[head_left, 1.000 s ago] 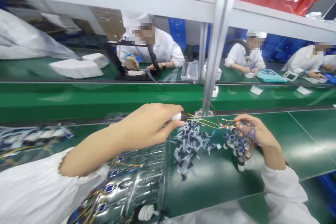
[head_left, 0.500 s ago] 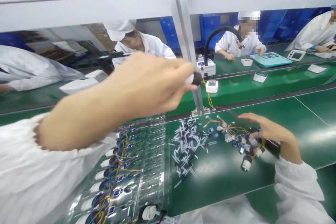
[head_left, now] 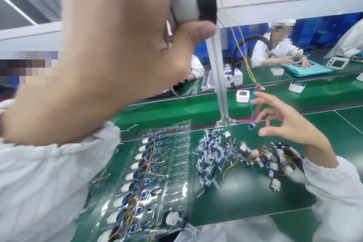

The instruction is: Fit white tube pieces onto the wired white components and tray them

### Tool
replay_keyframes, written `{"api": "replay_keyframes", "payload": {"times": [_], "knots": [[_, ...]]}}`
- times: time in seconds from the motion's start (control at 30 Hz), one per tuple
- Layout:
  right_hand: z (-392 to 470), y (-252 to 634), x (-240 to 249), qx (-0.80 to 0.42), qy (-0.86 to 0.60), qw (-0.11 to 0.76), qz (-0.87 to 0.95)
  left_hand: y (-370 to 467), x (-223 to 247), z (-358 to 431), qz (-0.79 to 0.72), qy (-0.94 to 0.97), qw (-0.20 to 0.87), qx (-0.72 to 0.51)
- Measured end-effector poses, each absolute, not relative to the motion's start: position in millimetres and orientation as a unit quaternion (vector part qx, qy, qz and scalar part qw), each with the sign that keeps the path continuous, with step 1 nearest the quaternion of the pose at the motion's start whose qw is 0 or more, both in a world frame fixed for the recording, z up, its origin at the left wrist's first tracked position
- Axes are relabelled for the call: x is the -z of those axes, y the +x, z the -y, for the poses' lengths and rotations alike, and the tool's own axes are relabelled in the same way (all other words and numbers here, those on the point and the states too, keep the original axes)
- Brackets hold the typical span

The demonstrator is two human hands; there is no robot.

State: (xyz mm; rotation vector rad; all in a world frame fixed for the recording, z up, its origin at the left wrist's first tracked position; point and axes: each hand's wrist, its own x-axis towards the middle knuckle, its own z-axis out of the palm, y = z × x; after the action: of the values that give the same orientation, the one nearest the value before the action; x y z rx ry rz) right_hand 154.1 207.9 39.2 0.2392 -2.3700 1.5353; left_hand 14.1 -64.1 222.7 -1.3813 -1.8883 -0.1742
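My left hand, raised close to the camera at the upper left, grips a white and black cylindrical part. Yellow wires run from that part down to a small white connector, and a small blue board dangles below. Beside these wires, my right hand has its fingers spread and nothing visibly in them. Under it lies a tangled heap of wired parts. A pile of grey plastic pieces with black middles sits left of the heap.
Clear plastic trays at the left hold a row of wired white parts. A metal post stands behind the pile. Across the green bench, a person works at a light blue mat. White devices rest there.
My left hand has risen nearer the camera, lifting the part and its wires. My right hand has moved up off the heap toward the hanging wires. The view has shifted.
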Motion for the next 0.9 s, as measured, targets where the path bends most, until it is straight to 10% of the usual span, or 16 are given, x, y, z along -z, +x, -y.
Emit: {"api": "replay_keyframes", "payload": {"times": [0.37,0.57,0.9], "knots": [[-132,73,-137,-0.450,0.249,0.189,0.836,4,-190,160,0.850,-0.385,0.357,0.051],[-45,3,-146,-0.499,0.273,0.055,0.821,-55,-78,234,0.796,-0.227,0.019,0.561],[99,-113,-98,-0.663,0.187,-0.021,0.725,-99,54,252,0.591,-0.106,-0.060,0.797]]}}
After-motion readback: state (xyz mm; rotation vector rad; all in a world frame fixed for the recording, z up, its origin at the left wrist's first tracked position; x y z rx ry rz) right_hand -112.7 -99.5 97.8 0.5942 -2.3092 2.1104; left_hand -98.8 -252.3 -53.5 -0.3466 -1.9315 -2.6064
